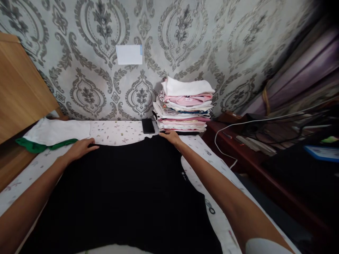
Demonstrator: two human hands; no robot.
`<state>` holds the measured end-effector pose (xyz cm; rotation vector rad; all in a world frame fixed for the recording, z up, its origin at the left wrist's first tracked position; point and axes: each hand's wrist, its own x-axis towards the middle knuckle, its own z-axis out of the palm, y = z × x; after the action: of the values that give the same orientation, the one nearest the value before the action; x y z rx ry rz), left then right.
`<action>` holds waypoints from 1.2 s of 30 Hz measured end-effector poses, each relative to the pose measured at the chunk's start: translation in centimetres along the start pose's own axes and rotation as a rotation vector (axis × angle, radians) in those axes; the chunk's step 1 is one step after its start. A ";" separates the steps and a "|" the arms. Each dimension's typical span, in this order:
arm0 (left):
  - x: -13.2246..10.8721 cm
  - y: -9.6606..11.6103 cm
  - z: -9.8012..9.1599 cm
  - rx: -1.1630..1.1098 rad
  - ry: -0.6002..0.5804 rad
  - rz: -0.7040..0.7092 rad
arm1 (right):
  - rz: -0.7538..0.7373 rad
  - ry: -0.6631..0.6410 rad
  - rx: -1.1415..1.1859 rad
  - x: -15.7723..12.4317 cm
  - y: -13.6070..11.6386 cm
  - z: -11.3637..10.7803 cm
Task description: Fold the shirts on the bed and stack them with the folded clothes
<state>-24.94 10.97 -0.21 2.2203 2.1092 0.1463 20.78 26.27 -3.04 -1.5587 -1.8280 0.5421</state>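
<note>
A black garment point(127, 190) lies spread flat over the patterned white bed sheet point(116, 132). My left hand point(81, 148) rests at its far left corner, fingers stretched along the top edge. My right hand point(171, 135) lies at the far right corner, fingers flat on the cloth, just in front of a stack of folded clothes point(184, 106) in white and pink. Neither hand lifts the fabric.
A black phone point(148, 126) lies beside the stack against the patterned wall. A white and green garment point(50, 135) lies at the far left by a wooden panel point(18, 88). A dark wooden side table point(238, 141) with a white cable stands to the right.
</note>
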 end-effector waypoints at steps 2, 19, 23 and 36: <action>0.5 -1.5 -0.8 -0.103 -0.091 0.012 | -0.014 -0.016 -0.028 0.1 -0.5 0.1; -5.5 15.8 3.9 -0.061 -0.010 0.324 | -0.644 -0.262 -0.333 -11.1 -7.0 4.6; -4.8 11.0 3.8 -0.041 -0.036 0.133 | -0.538 -0.339 -0.477 -12.1 -6.1 5.4; -8.4 9.2 2.7 0.060 0.117 -0.061 | -0.502 -0.385 -0.495 -15.3 -8.2 4.6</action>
<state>-15.96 2.13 -1.96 2.2284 2.2681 0.2174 12.85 10.27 -3.92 -1.2529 -2.6957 0.1579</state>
